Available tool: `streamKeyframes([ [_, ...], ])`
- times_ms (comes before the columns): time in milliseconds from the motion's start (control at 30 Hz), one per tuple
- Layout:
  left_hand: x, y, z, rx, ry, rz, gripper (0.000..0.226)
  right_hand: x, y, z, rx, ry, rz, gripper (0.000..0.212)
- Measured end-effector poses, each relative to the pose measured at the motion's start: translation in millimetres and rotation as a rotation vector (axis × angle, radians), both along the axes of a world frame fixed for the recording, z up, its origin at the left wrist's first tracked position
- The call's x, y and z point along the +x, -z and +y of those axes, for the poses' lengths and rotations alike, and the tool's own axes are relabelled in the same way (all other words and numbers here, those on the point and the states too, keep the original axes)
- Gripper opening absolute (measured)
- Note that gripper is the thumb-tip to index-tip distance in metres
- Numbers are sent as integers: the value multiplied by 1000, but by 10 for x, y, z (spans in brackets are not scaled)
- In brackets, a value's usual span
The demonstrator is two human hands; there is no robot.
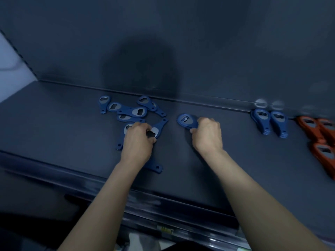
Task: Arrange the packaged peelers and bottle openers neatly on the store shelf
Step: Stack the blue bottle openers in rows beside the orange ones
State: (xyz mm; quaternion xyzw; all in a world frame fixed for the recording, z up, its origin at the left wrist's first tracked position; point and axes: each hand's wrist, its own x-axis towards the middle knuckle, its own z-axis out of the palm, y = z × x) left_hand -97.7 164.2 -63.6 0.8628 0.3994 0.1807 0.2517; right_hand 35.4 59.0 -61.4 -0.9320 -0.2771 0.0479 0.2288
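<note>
Our left hand (pixel 138 140) pinched a blue opener (pixel 158 128) mid-shelf, on the near side of the loose blue pile (pixel 126 110) sprawled toward the back edge of the shelf (pixel 54 124). Our right hand (pixel 208 134), well apart from the left, gripped a small blue stack (pixel 185 120) just right of that pile. Two tidy blue stacks (pixel 261 121) sat by the back edge further right, with orange openers (pixel 319 131) at the right edge. A stray opener (pixel 156 167) lay under our left forearm, toward the front edge. Bare shelf ran wide at the left end and along the front.

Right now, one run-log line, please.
left hand: pinches loose blue opener | right hand: grips blue opener stack | shelf: sorted stacks at right
</note>
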Motion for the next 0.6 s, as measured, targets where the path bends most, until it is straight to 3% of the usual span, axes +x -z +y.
streamKeyframes([
  [200,117,29,-72,28,82,-12,13,150,10,-197,-78,106,-46,21],
  [300,130,25,-108,41,151,22,20,149,-8,-216,-122,101,-170,33],
  [400,33,-6,-84,61,57,-18,26,50,-52,-125,6,-190,-156,38],
  [467,-88,-18,9,119,-81,24,26,-27,-82,-31,-12,-409,-63,45],
  [600,-336,-17,212,102,-219,200,26,-112,-79,123,-120,-495,-9,40],
])
